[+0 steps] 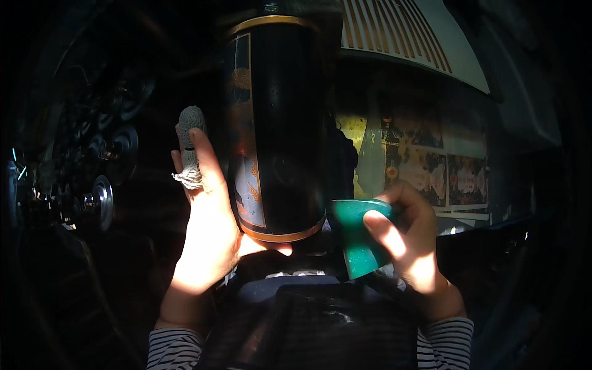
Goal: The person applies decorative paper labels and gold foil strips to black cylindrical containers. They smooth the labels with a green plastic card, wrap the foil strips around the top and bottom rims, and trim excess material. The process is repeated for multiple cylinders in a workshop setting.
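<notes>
The left hand is up against the tall black cylindrical canister with gold rims, palm pressed to its left side, thumb tucked under the bottom gold rim. Its fingers stretch upward along the canister wall, spread rather than curled, and one wears a white gauze bandage. The canister stands upright between the two hands, in front of the person's chest. To its lower right, the right hand pinches a small teal-green cup, thumb on the near wall, fingers wrapped round the far side, cup just beside the canister's base. Striped sleeves show at both wrists. Shiny metal wheels glint at far left.
</notes>
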`<state>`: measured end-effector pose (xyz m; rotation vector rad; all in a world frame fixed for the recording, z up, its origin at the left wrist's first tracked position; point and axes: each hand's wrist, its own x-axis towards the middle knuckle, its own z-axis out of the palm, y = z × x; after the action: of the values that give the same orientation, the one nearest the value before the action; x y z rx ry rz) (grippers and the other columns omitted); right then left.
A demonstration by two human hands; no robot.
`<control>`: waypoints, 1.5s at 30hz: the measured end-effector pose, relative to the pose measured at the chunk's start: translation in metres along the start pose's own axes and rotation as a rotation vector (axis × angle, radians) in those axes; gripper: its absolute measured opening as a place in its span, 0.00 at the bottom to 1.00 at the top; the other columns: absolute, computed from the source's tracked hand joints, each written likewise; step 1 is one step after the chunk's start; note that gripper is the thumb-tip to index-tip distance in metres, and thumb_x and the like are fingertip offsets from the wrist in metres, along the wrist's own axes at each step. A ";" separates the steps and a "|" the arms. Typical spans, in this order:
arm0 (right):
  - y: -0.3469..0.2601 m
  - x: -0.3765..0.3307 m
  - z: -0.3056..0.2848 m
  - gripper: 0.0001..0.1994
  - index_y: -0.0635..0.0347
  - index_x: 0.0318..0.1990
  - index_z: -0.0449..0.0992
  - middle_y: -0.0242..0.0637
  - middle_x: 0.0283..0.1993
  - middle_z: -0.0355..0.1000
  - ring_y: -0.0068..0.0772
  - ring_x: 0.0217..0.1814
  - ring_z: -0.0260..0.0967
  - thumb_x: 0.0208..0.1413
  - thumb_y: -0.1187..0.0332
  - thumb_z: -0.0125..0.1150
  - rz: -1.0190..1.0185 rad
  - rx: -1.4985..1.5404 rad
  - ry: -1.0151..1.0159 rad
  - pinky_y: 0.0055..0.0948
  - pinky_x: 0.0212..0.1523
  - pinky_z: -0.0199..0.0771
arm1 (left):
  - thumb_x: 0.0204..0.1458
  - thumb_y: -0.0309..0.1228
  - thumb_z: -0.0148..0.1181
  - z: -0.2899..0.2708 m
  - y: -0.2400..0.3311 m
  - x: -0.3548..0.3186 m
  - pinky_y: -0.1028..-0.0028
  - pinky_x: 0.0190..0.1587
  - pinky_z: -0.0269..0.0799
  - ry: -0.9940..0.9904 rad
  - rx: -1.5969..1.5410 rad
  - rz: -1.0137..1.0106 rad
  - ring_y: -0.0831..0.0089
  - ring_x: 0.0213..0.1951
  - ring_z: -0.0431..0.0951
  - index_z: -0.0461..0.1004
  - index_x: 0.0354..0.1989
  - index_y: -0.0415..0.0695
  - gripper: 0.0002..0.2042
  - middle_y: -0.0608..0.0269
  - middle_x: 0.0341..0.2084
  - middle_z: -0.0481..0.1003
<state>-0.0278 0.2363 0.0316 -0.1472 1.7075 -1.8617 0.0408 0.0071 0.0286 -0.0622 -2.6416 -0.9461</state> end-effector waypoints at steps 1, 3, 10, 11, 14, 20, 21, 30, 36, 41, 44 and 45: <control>-0.005 0.000 0.003 0.10 0.64 0.36 0.66 0.36 0.31 0.70 0.20 0.30 0.69 0.50 0.73 0.62 -0.077 -0.032 -0.065 0.19 0.32 0.71 | 0.33 0.51 0.69 0.004 0.010 0.002 0.47 0.63 0.22 -0.005 0.188 0.038 0.41 0.65 0.40 0.31 0.65 0.38 0.59 0.38 0.62 0.47; -0.005 -0.004 0.013 0.11 0.64 0.36 0.66 0.36 0.32 0.70 0.21 0.35 0.68 0.48 0.76 0.63 -0.238 0.062 -0.148 0.22 0.38 0.69 | 0.42 0.45 0.65 0.005 0.038 0.012 0.45 0.63 0.27 -0.011 0.572 0.130 0.41 0.65 0.41 0.40 0.66 0.40 0.48 0.41 0.62 0.48; 0.006 0.000 0.010 0.11 0.65 0.36 0.66 0.35 0.31 0.70 0.18 0.30 0.68 0.50 0.73 0.62 -0.029 0.006 -0.010 0.18 0.31 0.70 | 0.34 0.59 0.61 0.011 0.006 0.001 0.41 0.60 0.22 -0.092 0.115 -0.210 0.40 0.65 0.34 0.29 0.65 0.38 0.59 0.32 0.62 0.42; 0.015 0.001 0.003 0.11 0.64 0.35 0.66 0.34 0.31 0.70 0.18 0.31 0.67 0.50 0.72 0.62 -0.049 -0.082 -0.012 0.19 0.32 0.70 | 0.32 0.62 0.60 0.015 -0.008 -0.004 0.41 0.60 0.20 -0.109 0.180 -0.167 0.41 0.66 0.33 0.28 0.65 0.36 0.61 0.31 0.62 0.42; 0.007 -0.003 0.001 0.12 0.63 0.35 0.67 0.34 0.31 0.70 0.18 0.32 0.67 0.48 0.70 0.63 -0.046 -0.184 0.085 0.19 0.33 0.69 | 0.28 0.67 0.59 0.014 -0.022 -0.014 0.41 0.61 0.19 -0.139 0.376 -0.104 0.42 0.66 0.31 0.27 0.64 0.32 0.66 0.30 0.61 0.42; -0.028 -0.003 0.010 0.12 0.57 0.33 0.78 0.33 0.28 0.73 0.26 0.30 0.68 0.35 0.72 0.68 -1.102 -0.937 -0.073 0.28 0.31 0.65 | 0.43 0.49 0.61 0.002 -0.012 -0.057 0.42 0.62 0.30 0.105 -0.010 -0.106 0.45 0.64 0.50 0.50 0.63 0.34 0.44 0.41 0.56 0.61; -0.025 -0.002 0.010 0.11 0.56 0.32 0.79 0.32 0.29 0.73 0.26 0.31 0.68 0.35 0.71 0.69 -1.100 -0.915 -0.193 0.28 0.32 0.64 | 0.44 0.44 0.59 0.002 -0.003 -0.063 0.42 0.62 0.31 0.160 0.006 -0.068 0.47 0.62 0.54 0.58 0.59 0.35 0.36 0.45 0.52 0.66; -0.015 -0.005 -0.006 0.09 0.51 0.30 0.79 0.26 0.31 0.73 0.27 0.32 0.69 0.37 0.72 0.68 -1.009 -0.805 -0.444 0.25 0.34 0.68 | 0.41 0.43 0.65 0.009 0.034 -0.018 0.37 0.59 0.30 0.073 0.311 0.086 0.39 0.62 0.49 0.59 0.60 0.45 0.37 0.40 0.59 0.56; -0.009 0.008 -0.010 0.14 0.63 0.43 0.68 0.34 0.35 0.66 0.21 0.37 0.65 0.54 0.64 0.59 -0.594 -0.051 0.021 0.22 0.39 0.68 | 0.46 0.39 0.61 0.017 0.001 -0.034 0.43 0.63 0.32 -0.028 0.069 -0.104 0.45 0.63 0.49 0.38 0.64 0.30 0.45 0.40 0.55 0.60; -0.010 0.010 -0.002 0.23 0.68 0.60 0.59 0.30 0.26 0.64 0.17 0.26 0.59 0.57 0.69 0.46 -0.252 -0.405 -0.262 0.19 0.31 0.63 | 0.47 0.32 0.59 0.017 0.024 -0.069 0.39 0.61 0.34 0.171 0.228 0.020 0.47 0.53 0.68 0.73 0.43 0.33 0.17 0.45 0.46 0.72; -0.004 0.010 0.003 0.23 0.70 0.61 0.57 0.31 0.21 0.67 0.16 0.21 0.61 0.58 0.72 0.40 -0.469 -0.714 -0.308 0.17 0.26 0.63 | 0.48 0.38 0.60 0.019 0.030 -0.068 0.31 0.56 0.35 0.184 0.348 0.061 0.59 0.49 0.73 0.76 0.44 0.54 0.14 0.61 0.39 0.78; -0.009 0.010 0.006 0.22 0.69 0.60 0.58 0.32 0.24 0.68 0.17 0.24 0.62 0.57 0.72 0.43 -0.377 -0.645 -0.295 0.17 0.29 0.64 | 0.48 0.40 0.59 0.019 0.031 -0.067 0.29 0.55 0.35 0.167 0.427 0.085 0.64 0.48 0.73 0.76 0.45 0.62 0.14 0.67 0.39 0.78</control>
<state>-0.0365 0.2265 0.0382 -1.0060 2.0968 -1.3555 0.1030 0.0477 0.0122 0.0064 -2.5997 -0.3309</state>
